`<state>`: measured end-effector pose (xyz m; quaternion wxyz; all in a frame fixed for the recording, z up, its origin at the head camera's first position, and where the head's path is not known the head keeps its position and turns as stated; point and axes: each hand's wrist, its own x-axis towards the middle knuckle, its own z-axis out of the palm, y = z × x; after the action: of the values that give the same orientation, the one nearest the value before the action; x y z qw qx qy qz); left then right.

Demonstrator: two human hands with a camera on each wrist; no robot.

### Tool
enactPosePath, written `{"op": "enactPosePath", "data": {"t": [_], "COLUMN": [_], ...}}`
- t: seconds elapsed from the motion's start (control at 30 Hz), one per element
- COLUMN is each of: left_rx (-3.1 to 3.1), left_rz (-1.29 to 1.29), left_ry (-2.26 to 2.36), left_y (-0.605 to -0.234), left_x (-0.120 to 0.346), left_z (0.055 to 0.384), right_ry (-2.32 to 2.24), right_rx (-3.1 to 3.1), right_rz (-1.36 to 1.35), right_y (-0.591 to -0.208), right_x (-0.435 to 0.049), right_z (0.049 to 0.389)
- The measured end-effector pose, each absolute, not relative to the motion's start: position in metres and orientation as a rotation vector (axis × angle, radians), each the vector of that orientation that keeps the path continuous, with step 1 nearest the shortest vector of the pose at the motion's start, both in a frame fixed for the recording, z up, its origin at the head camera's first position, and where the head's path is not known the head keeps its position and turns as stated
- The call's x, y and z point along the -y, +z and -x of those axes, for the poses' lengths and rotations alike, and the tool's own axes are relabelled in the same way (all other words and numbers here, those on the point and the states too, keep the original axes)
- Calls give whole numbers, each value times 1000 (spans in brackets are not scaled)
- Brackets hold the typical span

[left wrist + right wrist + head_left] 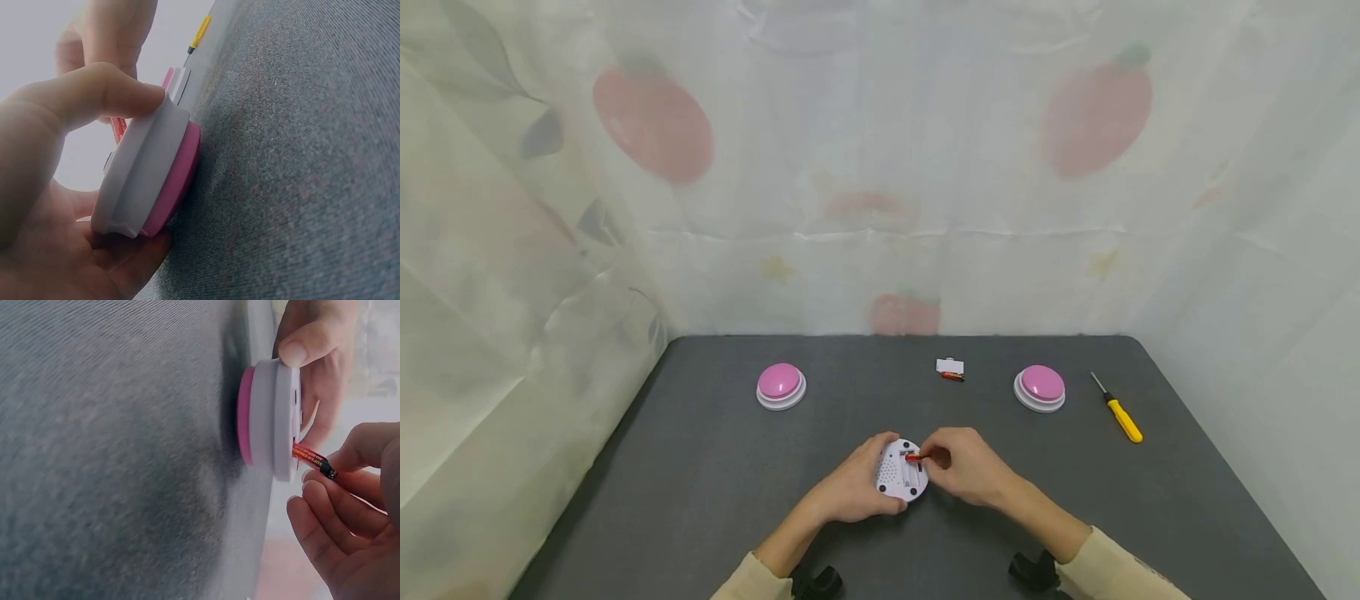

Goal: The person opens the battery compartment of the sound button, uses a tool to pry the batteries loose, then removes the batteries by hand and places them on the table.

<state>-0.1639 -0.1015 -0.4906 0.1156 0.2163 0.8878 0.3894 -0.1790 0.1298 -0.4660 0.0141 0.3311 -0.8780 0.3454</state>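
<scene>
A round white push-button with a pink dome is turned underside up, and its back with the slotted battery compartment faces me. My left hand grips it by the rim from the left, thumb on the near edge and fingers around the far side. Between the thumb and fingertips of my right hand is a red and black battery. It slants, its red end at the compartment and its dark end pinched. In the left wrist view the pink dome points down toward the table.
Two more pink push-buttons stand dome up, one at the left and one at the right. Farther back lie a small white cover and another red battery. A yellow-handled screwdriver lies at the right of the grey table.
</scene>
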Motion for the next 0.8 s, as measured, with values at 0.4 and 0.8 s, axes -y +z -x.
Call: {"op": "enactPosePath", "data": {"t": [0.4, 0.8], "left_rx": [-2617, -2644], "left_rz": [-619, -628], "left_ry": [1119, 1108], "left_y": [-494, -492], "left_x": [102, 101], "left_z": [166, 164], "right_ry": [1245, 1325], "right_rx": [2657, 2518], "right_rz": [-866, -718], "right_y": [-470, -466], "right_x": [-144, -155], "right_z": [186, 204]}}
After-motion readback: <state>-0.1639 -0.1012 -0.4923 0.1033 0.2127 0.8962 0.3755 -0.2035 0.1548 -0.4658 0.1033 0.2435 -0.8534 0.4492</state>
